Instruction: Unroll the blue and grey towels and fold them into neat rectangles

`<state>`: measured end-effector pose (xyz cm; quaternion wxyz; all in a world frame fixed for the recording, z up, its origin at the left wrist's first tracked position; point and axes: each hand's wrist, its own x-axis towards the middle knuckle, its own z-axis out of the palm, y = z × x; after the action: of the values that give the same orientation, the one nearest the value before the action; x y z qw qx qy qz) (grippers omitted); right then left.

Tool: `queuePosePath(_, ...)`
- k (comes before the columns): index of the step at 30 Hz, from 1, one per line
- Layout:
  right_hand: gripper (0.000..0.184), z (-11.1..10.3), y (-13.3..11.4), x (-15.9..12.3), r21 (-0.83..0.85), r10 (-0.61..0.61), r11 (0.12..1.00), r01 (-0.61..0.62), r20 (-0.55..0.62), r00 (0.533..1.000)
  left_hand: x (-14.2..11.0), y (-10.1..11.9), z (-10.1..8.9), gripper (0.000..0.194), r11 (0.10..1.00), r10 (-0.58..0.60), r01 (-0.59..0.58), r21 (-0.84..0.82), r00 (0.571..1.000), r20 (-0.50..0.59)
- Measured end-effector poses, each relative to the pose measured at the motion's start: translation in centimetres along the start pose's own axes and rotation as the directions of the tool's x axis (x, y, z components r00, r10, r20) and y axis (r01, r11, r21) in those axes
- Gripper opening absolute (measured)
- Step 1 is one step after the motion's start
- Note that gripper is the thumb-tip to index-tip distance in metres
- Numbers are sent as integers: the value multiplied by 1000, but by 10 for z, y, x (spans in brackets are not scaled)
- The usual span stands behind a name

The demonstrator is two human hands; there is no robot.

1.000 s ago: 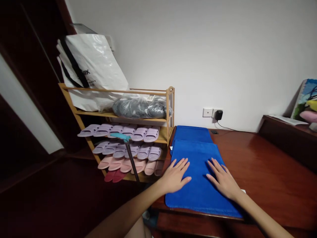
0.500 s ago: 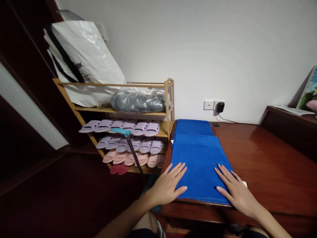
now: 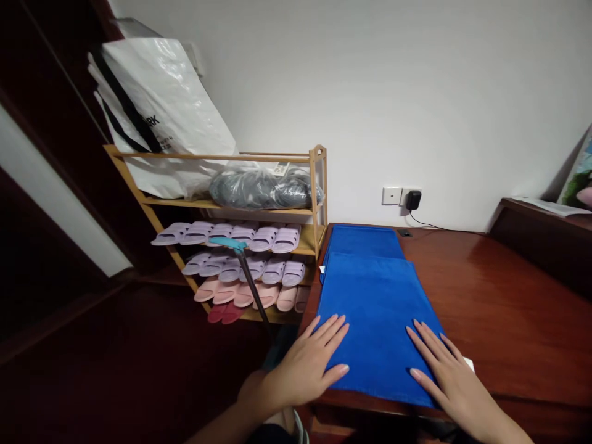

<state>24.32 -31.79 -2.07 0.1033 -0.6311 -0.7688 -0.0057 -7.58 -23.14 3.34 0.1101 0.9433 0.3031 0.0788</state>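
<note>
A smooth blue cloth (image 3: 374, 308) lies flat at the left end of the wooden desk, its near edge at the desk's front edge. Behind it, partly covered by it, is more folded blue cloth (image 3: 365, 240); I cannot tell whether both belong to one piece. My left hand (image 3: 314, 361) rests on the cloth's near left side, fingers stretched out. On the near right side lies my right hand (image 3: 446, 364), palm down with the fingers spread. A small white tag (image 3: 469, 364) pokes out beside the right hand.
Left of the desk (image 3: 490, 296) stands a wooden shoe rack (image 3: 319, 203) with several slippers (image 3: 263, 239), a white bag (image 3: 171, 98) and a plastic-wrapped grey bundle (image 3: 268, 188). A pole with a blue top (image 3: 226, 243) leans before it. A black adapter (image 3: 414, 199) is plugged into the wall.
Both hands have slid a little toward me, and the upper blue cloth has moved with them, its near edge now closer. The view has shifted slightly.
</note>
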Motion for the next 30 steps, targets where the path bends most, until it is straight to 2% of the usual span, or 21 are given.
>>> queuePosePath(4, 79, 0, 2, -22, -6, -13, 1000, 13, 13, 1000, -21, 14, 0, 68, 1000, -9, 9, -15, 1000, -7)
queuePosePath(8, 65, -22, 11, -25, 86, -35, 996, 27, 92, 995, -35, 24, -14, 75, 1000, 17, -17, -15, 999, 51)
queuePosePath(10, 58, -35, 13, -5, 154, 0, 988, -7, 46, 999, -23, 22, -23, 74, 1000, 20, -20, 11, 1000, 11)
queuePosePath(13, 62, -42, 9, 46, 179, 59, 983, -46, -68, 996, 22, 3, -26, 63, 996, -11, 22, 86, 992, -125)
queuePosePath(15, 68, -34, 9, 82, 112, 48, 993, -38, -93, 994, 57, -21, -19, 62, 987, -68, 97, 124, 974, -218)
queuePosePath(16, 71, -27, 10, 96, 84, 55, 995, -47, -93, 994, 71, -34, -13, 63, 982, -101, 134, 135, 968, -230)
queuePosePath(19, 73, -6, 20, 120, 6, 66, 998, -66, -29, 997, 97, -67, 5, 63, 976, -160, 181, 125, 974, -160)
queuePosePath(21, 72, 3, 27, 122, -29, 67, 997, -68, -6, 998, 101, -79, 13, 64, 975, -169, 187, 121, 975, -145)
queuePosePath(23, 72, 7, 32, 120, -44, 63, 997, -64, -13, 998, 100, -80, 16, 63, 973, -167, 188, 132, 974, -155)
queuePosePath(27, 72, 6, 30, 107, -41, 53, 998, -55, -38, 998, 89, -66, 15, 61, 964, -179, 201, 175, 975, -136)
queuePosePath(30, 71, -1, 25, 96, -23, 37, 999, -38, -44, 998, 77, -54, 14, 63, 959, -145, 175, 225, 979, -144)
